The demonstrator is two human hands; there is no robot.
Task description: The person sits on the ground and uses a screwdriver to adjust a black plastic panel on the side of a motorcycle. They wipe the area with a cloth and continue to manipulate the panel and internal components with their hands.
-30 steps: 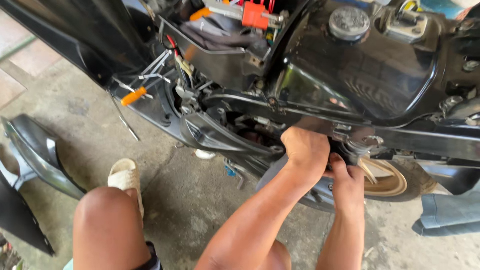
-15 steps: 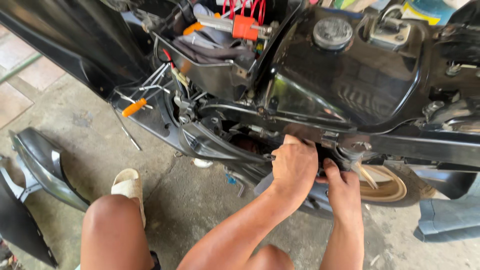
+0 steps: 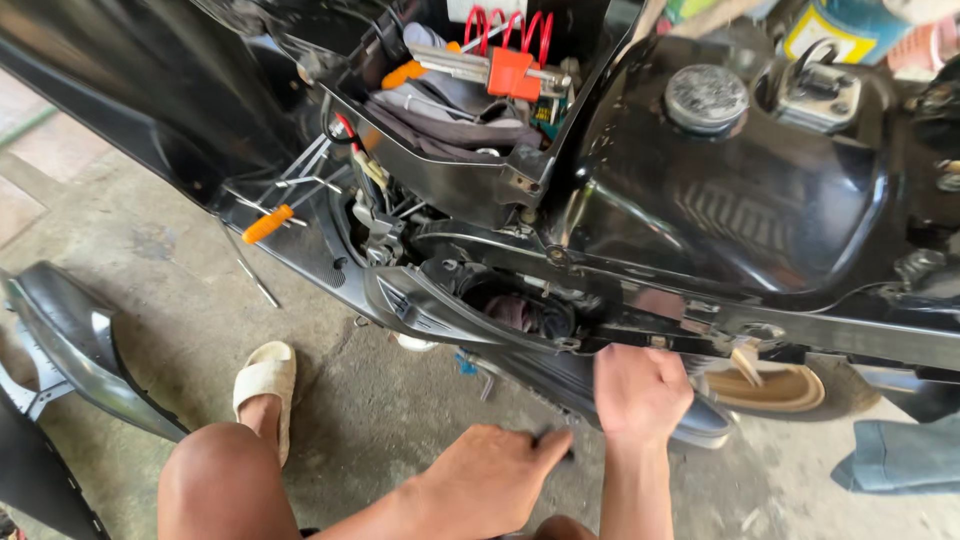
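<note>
Black scooter frame [image 3: 640, 310] | right hand [image 3: 640, 392] fisted beneath | left hand [image 3: 485, 480] pinching dark tool [image 3: 555, 438] | orange screwdriver [image 3: 268, 224] aside

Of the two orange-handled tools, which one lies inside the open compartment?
The upper orange-handled tool, beside the red coil spring. The other orange-handled tool rests lower, outside on the footboard.

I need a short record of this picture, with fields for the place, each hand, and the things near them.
place: concrete floor beside a black scooter with panels off
left hand: left hand low, away from the scooter, thin dark tool at the fingers
right hand: right hand raised as a fist under the scooter's lower edge; whether it holds anything cannot be told
nearby: orange-handled screwdriver, loose black panel, beige sandal
</note>
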